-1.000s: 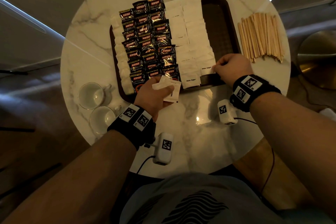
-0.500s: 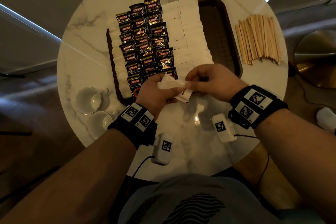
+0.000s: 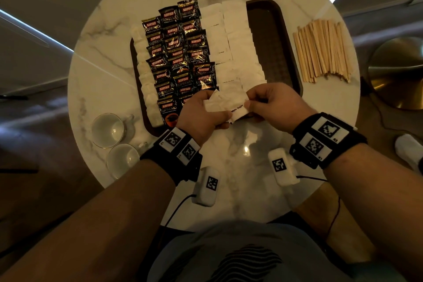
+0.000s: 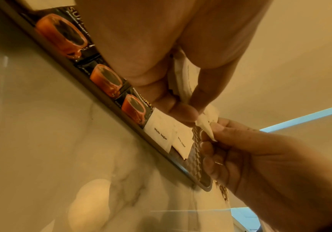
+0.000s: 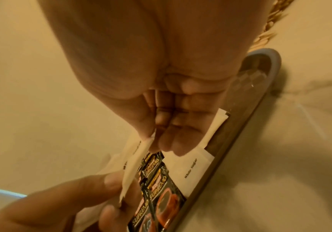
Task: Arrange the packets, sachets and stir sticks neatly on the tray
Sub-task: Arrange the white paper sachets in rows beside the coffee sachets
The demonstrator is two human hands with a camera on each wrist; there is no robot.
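A dark brown tray [image 3: 286, 39] on the round marble table holds rows of black Kopiko coffee packets [image 3: 180, 52] and white sugar sachets [image 3: 235, 41]. Over the tray's near edge my left hand [image 3: 201, 112] grips a small stack of white sugar sachets [image 3: 225, 104]. My right hand [image 3: 272, 103] pinches the right end of the top sachet [image 5: 135, 160] between thumb and forefinger. In the left wrist view the pinched sachet [image 4: 206, 124] hangs between both hands. Wooden stir sticks [image 3: 322, 50] lie in a bundle on the table right of the tray.
Two empty glass cups [image 3: 107, 130] stand at the table's left near edge. The tray's right strip [image 3: 270, 52] is bare. A brass lamp base [image 3: 398, 71] sits on the floor to the right, off the table.
My right hand left the sachet row at the tray's near edge, came over to my left hand, and now pinches a sachet from the stack held there.
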